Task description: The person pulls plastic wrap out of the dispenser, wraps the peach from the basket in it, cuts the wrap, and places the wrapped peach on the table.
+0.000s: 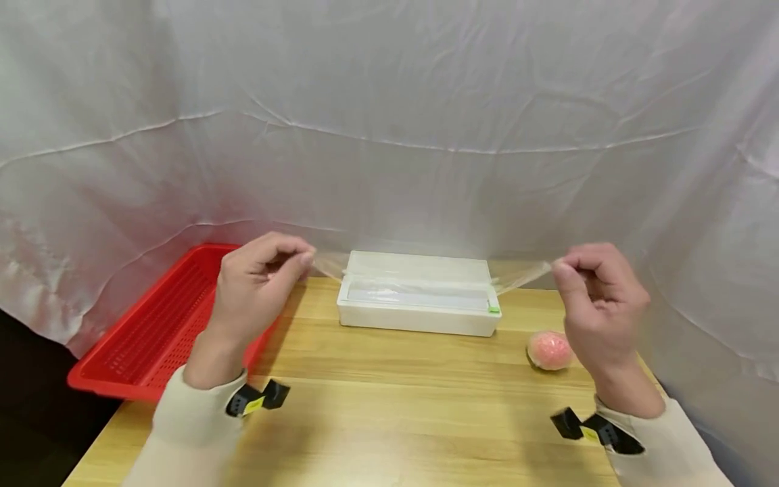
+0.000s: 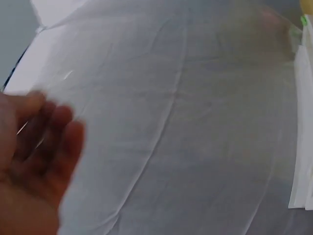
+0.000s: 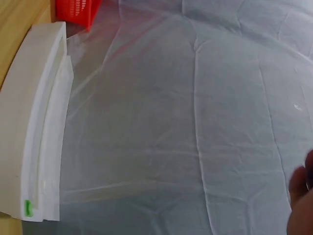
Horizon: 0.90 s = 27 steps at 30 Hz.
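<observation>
A sheet of clear plastic wrap stretches up from a white wrap dispenser box at the back of the table. My left hand pinches one corner of the film between thumb and fingertips, left of the box and above the table. The opposite corner is pinched by my right hand, held to the right at about the same height. Both wrist views look through the see-through film between hand and box. A small green slider sits at the box's right end. Just left of my right wrist lies a pink peach.
On the left of the wooden table stands a red plastic basket with perforated sides, partly behind my left hand. A grey-white cloth curtain hangs behind the table and along its sides.
</observation>
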{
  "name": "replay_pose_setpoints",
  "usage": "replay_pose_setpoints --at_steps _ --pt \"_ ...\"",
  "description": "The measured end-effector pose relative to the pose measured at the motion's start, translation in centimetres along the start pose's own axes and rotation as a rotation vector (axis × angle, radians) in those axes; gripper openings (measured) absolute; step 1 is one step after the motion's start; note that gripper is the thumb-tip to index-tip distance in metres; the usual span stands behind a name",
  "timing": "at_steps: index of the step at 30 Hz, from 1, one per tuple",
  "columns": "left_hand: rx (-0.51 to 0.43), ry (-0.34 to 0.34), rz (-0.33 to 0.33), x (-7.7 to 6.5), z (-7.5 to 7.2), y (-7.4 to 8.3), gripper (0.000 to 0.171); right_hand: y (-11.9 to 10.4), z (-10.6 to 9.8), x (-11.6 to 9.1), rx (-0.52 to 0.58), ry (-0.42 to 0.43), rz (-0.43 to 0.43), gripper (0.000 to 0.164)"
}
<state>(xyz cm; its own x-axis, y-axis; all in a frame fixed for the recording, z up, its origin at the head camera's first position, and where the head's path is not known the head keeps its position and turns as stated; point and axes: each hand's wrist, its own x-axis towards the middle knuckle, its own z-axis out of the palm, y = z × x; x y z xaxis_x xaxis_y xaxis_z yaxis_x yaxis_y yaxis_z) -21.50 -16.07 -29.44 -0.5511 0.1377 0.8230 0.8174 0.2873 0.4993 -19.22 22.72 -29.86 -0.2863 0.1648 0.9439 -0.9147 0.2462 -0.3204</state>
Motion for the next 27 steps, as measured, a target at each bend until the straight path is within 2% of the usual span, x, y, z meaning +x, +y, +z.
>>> replay_pose_setpoints --at_steps 2,5,8,11,15,18,20,22,25,27 --pt "-0.046 -0.155 -0.074 -1.0 -1.5 0.4 0.013 -0.6 -1.0 -0.7 0.186 -0.108 0.025 0.019" --pt "-0.09 -0.378 -0.165 -2.0 -3.5 1.0 0.024 -1.2 -2.7 -1.8 0.42 -0.282 0.119 0.008" --pt "-0.115 -0.555 -0.176 -2.7 -4.6 1.1 0.027 -1.4 -4.5 -2.6 0.584 -0.487 0.236 0.012" --pt "-0.129 -0.718 -0.188 -3.2 -4.9 1.1 0.024 -1.1 -6.1 -3.2 0.655 -0.724 0.345 0.027" --pt "-0.161 -0.941 -0.315 -3.8 -4.5 0.9 0.016 -0.6 -7.6 -3.9 0.609 -1.004 0.445 0.04" --pt "-0.164 -1.079 -0.407 -4.4 -3.7 0.9 0.012 -0.7 -8.3 -4.6 0.485 -1.162 0.506 0.039" --pt "-0.146 -1.157 -0.423 -5.0 -2.9 0.9 0.011 -0.9 -8.5 -5.2 0.401 -1.26 0.511 0.033" --pt "-0.107 -1.221 -0.411 -5.7 -1.9 1.0 0.011 -1.1 -8.4 -5.8 0.343 -1.35 0.534 0.025" --pt "-0.019 -1.299 -0.387 -6.8 -0.3 1.1 0.018 -1.4 -8.1 -6.9 0.335 -1.448 0.672 0.015" --pt "0.041 -1.339 -0.401 -7.7 0.7 1.1 0.022 -1.5 -7.9 -7.9 0.336 -1.471 0.794 0.012"
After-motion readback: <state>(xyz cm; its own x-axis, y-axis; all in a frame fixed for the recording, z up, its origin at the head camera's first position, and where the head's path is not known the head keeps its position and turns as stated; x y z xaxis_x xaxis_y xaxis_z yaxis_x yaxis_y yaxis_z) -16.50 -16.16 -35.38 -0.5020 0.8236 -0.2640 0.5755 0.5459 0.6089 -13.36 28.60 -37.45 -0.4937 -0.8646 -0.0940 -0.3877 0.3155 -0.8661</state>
